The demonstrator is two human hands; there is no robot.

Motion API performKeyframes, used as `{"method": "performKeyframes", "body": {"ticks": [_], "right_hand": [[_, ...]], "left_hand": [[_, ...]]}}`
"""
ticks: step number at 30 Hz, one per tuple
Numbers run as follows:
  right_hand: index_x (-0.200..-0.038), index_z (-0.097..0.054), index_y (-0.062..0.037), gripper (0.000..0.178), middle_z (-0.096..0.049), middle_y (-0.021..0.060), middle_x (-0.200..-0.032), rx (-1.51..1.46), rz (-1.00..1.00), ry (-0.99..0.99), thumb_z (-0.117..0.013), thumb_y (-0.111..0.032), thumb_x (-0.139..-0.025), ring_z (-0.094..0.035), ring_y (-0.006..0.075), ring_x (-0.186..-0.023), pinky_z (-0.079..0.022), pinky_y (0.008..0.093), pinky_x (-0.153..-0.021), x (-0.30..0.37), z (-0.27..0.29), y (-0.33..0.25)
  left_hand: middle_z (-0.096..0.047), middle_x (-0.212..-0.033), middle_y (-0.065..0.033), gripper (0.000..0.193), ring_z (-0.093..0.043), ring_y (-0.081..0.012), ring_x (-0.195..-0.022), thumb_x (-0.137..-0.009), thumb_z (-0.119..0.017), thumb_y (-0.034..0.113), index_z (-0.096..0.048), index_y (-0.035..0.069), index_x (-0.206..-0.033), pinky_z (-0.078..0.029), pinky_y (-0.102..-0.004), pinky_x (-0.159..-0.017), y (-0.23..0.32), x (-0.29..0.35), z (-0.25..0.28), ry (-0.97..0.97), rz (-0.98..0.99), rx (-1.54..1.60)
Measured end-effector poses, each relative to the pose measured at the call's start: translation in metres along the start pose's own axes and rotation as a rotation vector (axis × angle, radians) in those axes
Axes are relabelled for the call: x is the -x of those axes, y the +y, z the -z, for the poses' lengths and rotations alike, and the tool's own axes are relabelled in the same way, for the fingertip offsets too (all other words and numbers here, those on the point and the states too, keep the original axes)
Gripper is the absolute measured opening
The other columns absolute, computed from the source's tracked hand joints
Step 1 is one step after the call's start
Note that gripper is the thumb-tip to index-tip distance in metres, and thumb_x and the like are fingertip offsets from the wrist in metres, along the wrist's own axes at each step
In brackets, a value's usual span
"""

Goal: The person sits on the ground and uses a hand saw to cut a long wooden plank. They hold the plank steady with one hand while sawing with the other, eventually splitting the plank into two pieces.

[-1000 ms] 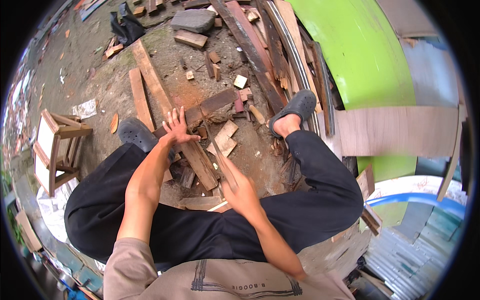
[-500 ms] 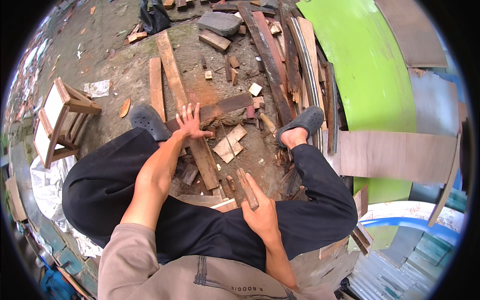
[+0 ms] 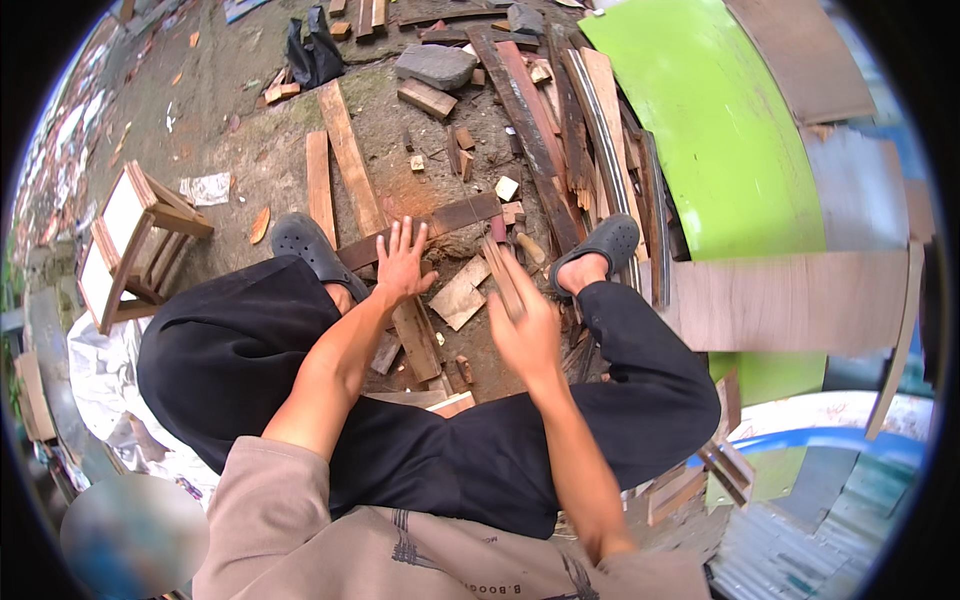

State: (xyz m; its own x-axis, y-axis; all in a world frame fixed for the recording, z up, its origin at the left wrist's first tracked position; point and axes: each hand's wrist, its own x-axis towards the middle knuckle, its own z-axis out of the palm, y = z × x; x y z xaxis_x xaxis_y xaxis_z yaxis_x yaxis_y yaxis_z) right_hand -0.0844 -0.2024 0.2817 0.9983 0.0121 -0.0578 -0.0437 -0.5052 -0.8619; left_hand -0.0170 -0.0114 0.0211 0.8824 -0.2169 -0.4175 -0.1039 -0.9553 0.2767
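Note:
My left hand (image 3: 402,262) lies flat with its fingers spread, pressing on a dark wooden board (image 3: 464,214). That board rests crosswise over a longer brown plank (image 3: 352,160). In my right hand (image 3: 530,335) is the wooden handle of a handsaw (image 3: 503,280), slightly blurred by motion. Its thin blade points away from me, over the board, and is hard to make out. Just below the board, between my hands, is a pale piece of wood (image 3: 460,294) on the ground.
My feet in dark clogs (image 3: 606,252) flank the work. A small wooden stool (image 3: 135,245) lies at left. Long planks (image 3: 530,130) and a green panel (image 3: 715,150) are at right. A grey stone (image 3: 436,64), a black bag (image 3: 313,50) and scattered offcuts lie farther off.
My right hand has pushed the handsaw forward, away from my body, toward the dark board. My left hand stays spread on the board. The view has shifted slightly.

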Motion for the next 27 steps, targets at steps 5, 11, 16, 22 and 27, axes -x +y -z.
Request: {"method": "performKeyframes", "body": {"ticks": [5,11,16,22,27], "right_hand": [[-0.149,-0.049,-0.0195,0.071,-0.067,0.0147,-0.064,0.106,-0.049,-0.085,-0.061,-0.014,-0.08,-0.067,0.0265,-0.053,-0.052,0.0422,-0.056,-0.106,-0.053,0.044],[-0.116,-0.062,-0.0131,0.038,-0.071,0.0232,-0.09,0.444,-0.09,-0.282,-0.066,-0.02,-0.079,-0.071,0.0429,-0.086,-0.056,0.0518,-0.076,-0.143,-0.108,0.048],[-0.14,-0.056,-0.0214,0.059,-0.072,0.0261,-0.094,0.156,-0.192,0.008,-0.065,-0.021,-0.082,-0.07,0.0447,-0.09,-0.055,0.0546,-0.082,-0.074,-0.076,0.048],[-0.141,-0.058,-0.0165,0.059,-0.072,0.0262,-0.101,-0.048,-0.291,0.021,-0.062,-0.015,-0.083,-0.071,0.0422,-0.086,-0.057,0.0442,-0.075,0.006,-0.079,0.08],[-0.142,-0.057,-0.0151,0.058,-0.071,0.0261,-0.093,0.052,-0.284,-0.033,-0.062,-0.014,-0.084,-0.071,0.0423,-0.082,-0.056,0.0449,-0.073,0.056,-0.06,0.083]], "left_hand": [[-0.005,-0.17,-0.0148,0.102,-0.008,-0.0374,-0.156,-0.085,-0.068,0.057,-0.016,0.014,-0.162,-0.018,-0.0558,-0.122,0.028,0.011,0.017,-0.286,-0.152,-0.116],[-0.038,-0.157,-0.0189,0.087,-0.037,-0.0415,-0.142,-0.084,-0.071,0.053,-0.038,0.011,-0.153,-0.034,-0.0515,-0.116,-0.004,0.007,-0.026,-0.163,-0.276,0.096],[-0.031,-0.161,-0.0189,0.085,-0.031,-0.0399,-0.148,-0.085,-0.07,0.051,-0.038,0.013,-0.154,-0.031,-0.0507,-0.118,-0.024,0.031,0.005,-0.142,-0.031,-0.003],[-0.015,-0.168,-0.0161,0.094,-0.021,-0.038,-0.152,-0.089,-0.069,0.047,-0.016,0.02,-0.162,-0.027,-0.0548,-0.12,-0.028,0.032,0.023,-0.153,0.063,-0.018],[-0.011,-0.168,-0.0203,0.104,-0.019,-0.0423,-0.152,-0.086,-0.072,0.047,-0.007,0.022,-0.163,-0.027,-0.0558,-0.119,-0.014,0.02,0.016,-0.148,0.09,0.044]]}}
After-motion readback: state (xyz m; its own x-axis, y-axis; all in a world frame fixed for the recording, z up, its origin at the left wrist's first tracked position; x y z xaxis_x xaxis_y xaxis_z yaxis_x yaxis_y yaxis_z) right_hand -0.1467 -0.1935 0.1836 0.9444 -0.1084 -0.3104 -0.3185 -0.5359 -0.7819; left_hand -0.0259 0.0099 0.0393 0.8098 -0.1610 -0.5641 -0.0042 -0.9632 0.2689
